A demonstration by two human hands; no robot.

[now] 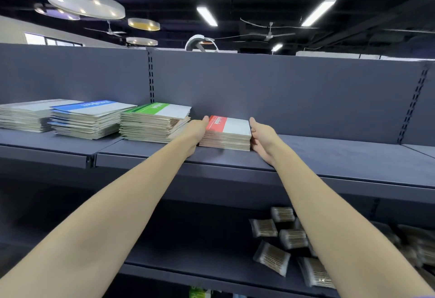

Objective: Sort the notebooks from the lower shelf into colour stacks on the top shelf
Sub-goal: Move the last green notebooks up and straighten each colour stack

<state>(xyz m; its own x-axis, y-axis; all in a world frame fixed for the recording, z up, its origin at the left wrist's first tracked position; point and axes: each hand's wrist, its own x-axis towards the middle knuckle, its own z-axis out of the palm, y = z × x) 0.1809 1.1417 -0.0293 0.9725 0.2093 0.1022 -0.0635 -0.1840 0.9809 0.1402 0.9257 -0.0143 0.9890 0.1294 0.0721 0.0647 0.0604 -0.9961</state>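
Note:
A stack of red-banded notebooks (229, 133) lies on the top shelf (329, 154), right of the other stacks. My left hand (196, 130) presses flat against its left side, fingers straight. My right hand (261, 139) presses against its right side, fingers extended along the edge. To the left stand a green-banded stack (154, 121), a blue-banded stack (87, 119) and a grey stack (23, 115), all on the same shelf.
The shelf's back panel (282, 90) rises behind the stacks. On the lower shelf (200, 250), at the right, lie several clear packets of brown sticks (273, 257). The top shelf right of the red stack is bare.

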